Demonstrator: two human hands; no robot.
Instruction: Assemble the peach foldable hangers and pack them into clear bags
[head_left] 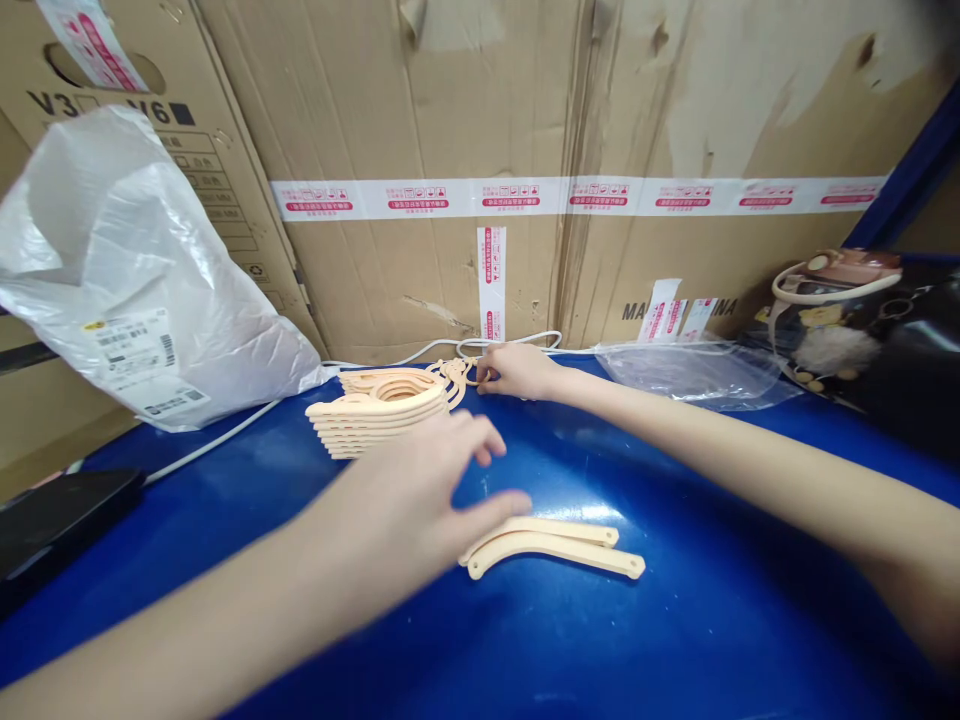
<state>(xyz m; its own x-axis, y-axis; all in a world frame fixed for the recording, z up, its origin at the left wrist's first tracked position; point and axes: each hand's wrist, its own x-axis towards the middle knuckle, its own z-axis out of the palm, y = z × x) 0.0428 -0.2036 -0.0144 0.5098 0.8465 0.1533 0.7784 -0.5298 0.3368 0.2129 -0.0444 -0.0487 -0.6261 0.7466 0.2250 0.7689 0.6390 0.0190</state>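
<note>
My left hand point(442, 490), a little smeared by motion, hangs over the blue table with thumb and fingers apart and nothing in it. Just beyond its thumb lie two curved cream plastic arms point(559, 548) with holes at their ends, side by side. A neat stack of cream plastic hanger-like pieces point(382, 412) stands behind my left hand, partly covered by it. Farther back, my right hand point(519, 370) has its fingertips closed on a thin curved cream hook point(472, 380). It is at the edge of a small heap of cream hooks point(452, 370) beside the stack.
Large cardboard boxes point(420, 120) wall off the back of the blue table point(675, 620). A white plastic parcel bag point(127, 260) and a black phone-like object point(67, 525) are at left. White cable point(420, 352), clear plastic bag point(690, 375) and pink-lidded container point(847, 265) lie at back and right.
</note>
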